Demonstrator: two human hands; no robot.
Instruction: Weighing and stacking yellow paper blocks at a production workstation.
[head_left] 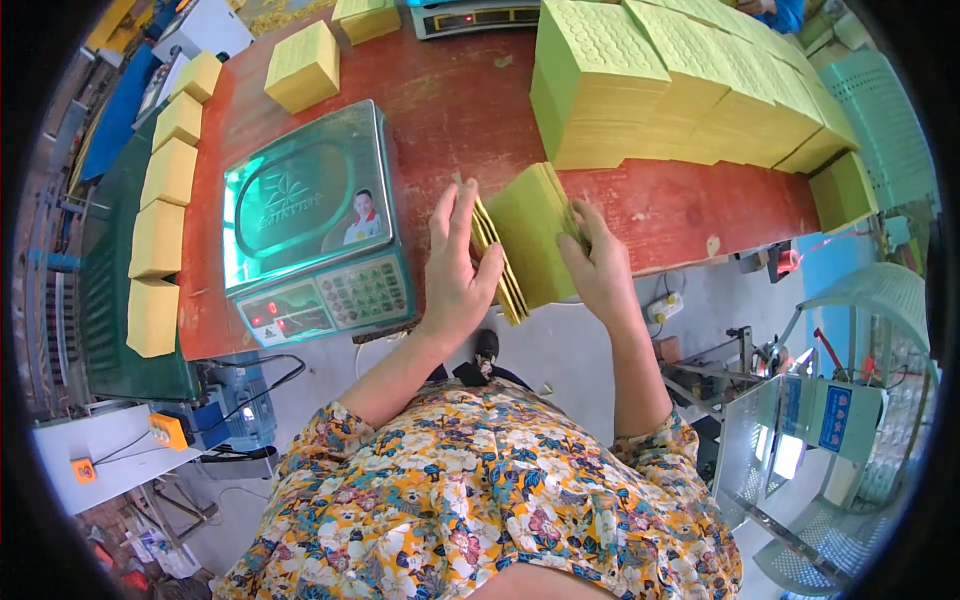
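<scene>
Between my two hands is yellow paper, at the near edge of the red table. A thick pad of yellow paper tilts with its broad face up, and my right hand grips its right edge, thumb on top. Beside it, a thin bundle of yellow sheets stands nearly on edge, its layers slightly fanned. My left hand holds that bundle, fingers long on the outer side and thumb over its edge. Left of this hand lies a digital scale with a glossy greenish plate; nothing is on it.
Tall stacks of yellow paper fill the table's right side. Smaller yellow stacks line its left edge, and one block sits behind the scale. A second scale stands at the far edge. A metal-framed chair is at right.
</scene>
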